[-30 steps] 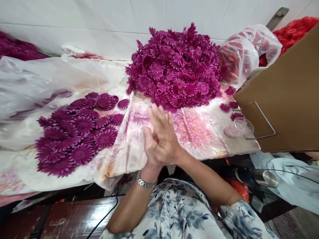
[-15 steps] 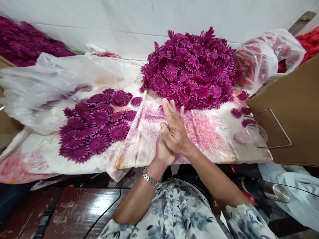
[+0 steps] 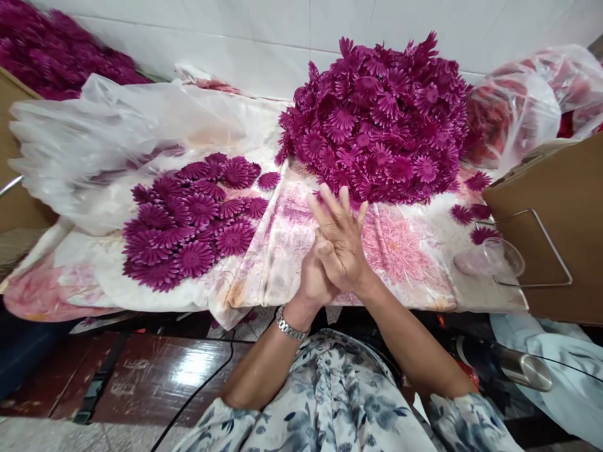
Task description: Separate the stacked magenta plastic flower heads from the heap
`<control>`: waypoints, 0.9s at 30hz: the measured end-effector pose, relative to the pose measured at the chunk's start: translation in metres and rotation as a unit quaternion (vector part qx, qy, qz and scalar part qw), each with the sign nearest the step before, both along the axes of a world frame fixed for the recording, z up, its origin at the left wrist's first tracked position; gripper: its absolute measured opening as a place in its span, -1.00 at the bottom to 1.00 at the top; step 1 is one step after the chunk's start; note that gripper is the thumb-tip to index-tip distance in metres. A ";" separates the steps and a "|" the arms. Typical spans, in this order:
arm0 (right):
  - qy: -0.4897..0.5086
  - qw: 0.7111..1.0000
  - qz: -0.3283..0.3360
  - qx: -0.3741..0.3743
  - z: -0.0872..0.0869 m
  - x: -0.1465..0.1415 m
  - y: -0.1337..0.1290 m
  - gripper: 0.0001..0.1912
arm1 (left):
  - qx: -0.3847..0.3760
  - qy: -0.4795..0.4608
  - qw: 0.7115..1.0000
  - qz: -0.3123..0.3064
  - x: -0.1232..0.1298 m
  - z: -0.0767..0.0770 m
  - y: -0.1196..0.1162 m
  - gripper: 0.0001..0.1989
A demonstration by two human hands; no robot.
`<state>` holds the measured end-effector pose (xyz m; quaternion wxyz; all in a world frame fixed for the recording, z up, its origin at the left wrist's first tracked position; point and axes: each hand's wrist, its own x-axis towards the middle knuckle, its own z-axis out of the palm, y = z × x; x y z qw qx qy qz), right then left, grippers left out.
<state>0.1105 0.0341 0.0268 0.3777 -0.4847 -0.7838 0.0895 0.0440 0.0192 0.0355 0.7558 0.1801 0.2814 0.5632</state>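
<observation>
Above the front of the cloth-covered table, my two hands are pressed against each other. My right hand (image 3: 346,248) lies across the left with its fingers spread, and no object shows in it. Most of my left hand (image 3: 315,276), with a metal watch (image 3: 289,324) on its wrist, sits behind the right; its fingers are largely hidden. Just beyond my fingertips rises a big heap of purple artificial flowers (image 3: 377,125). To the left, loose purple flower heads (image 3: 193,213) are spread in an overlapping layer on the cloth.
A clear plastic bag (image 3: 117,138) lies at the left. On the right stand a cardboard box (image 3: 560,238) with a bent wire (image 3: 556,245), a tipped clear plastic cup (image 3: 490,258), a few single flowers (image 3: 461,214) and a bag of red material (image 3: 513,119). A tiled wall (image 3: 264,50) closes the back.
My hands have shifted against each other, and my right fingers are spread wider. The view has turned slightly, so the table's things appear moved. The flowers stay as they lay.
</observation>
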 end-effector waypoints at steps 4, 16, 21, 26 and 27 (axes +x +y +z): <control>0.008 1.000 0.011 -0.023 -0.012 0.003 -0.015 -0.37 | 0.049 -0.003 0.999 -0.020 -0.004 0.004 0.005 -0.47; 0.066 0.994 -0.083 -0.019 0.001 0.037 0.005 -0.37 | -0.019 -0.013 1.000 0.020 0.004 -0.003 0.001 -0.76; 0.180 0.981 -0.064 -0.029 0.006 0.055 -0.018 -0.63 | -0.034 -0.018 0.999 -0.031 -0.007 0.001 0.005 -0.61; 0.116 0.992 -0.057 0.004 0.007 0.067 -0.040 -0.73 | -0.012 0.035 0.998 -0.055 0.000 0.002 0.005 -0.77; 0.087 0.993 -0.075 0.018 0.007 0.073 -0.045 -0.72 | 0.009 0.051 0.997 -0.062 0.002 0.002 0.004 -0.81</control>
